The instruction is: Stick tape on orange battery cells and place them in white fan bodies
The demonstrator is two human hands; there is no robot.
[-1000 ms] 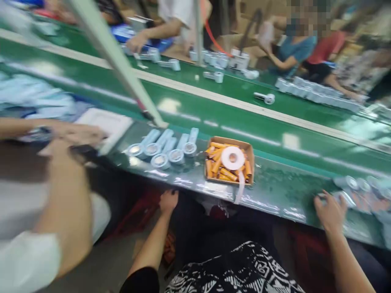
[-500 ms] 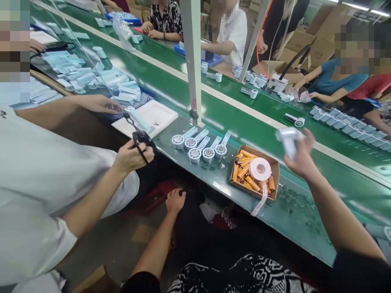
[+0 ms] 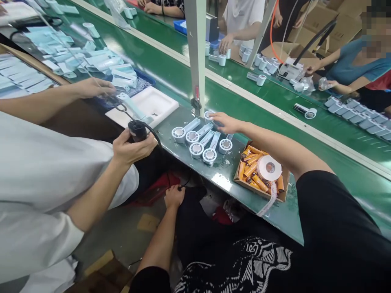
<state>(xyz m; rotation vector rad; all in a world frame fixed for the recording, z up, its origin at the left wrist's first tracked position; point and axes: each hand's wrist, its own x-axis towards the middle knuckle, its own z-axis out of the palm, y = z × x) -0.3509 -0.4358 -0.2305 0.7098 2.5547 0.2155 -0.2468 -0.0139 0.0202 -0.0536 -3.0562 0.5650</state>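
My right hand (image 3: 225,121) reaches left across the grey-green bench edge (image 3: 226,181), fingers stretched out flat. Its fingertips rest on a white round-headed part (image 3: 209,114) lying by the foot of the metal post (image 3: 197,61). Just below the hand lies a row of several similar white parts (image 3: 198,140), round heads towards me. My left hand (image 3: 174,197) is down below the bench on my dark-trousered leg, fingers curled, nothing visible in it. A thin black cable (image 3: 184,186) runs close past it.
A cardboard box (image 3: 285,185) of orange cylinders with a white tape roll (image 3: 269,167) sits to my right. A person on my left holds a black corded tool (image 3: 137,130) beside a white foam tray (image 3: 152,105). Behind runs the green conveyor belt (image 3: 250,118); other workers sit opposite.
My right hand, which held a white part up in the air to the right, has swung left and down, and the part now lies on the bench under its fingertips. My left hand stayed put.
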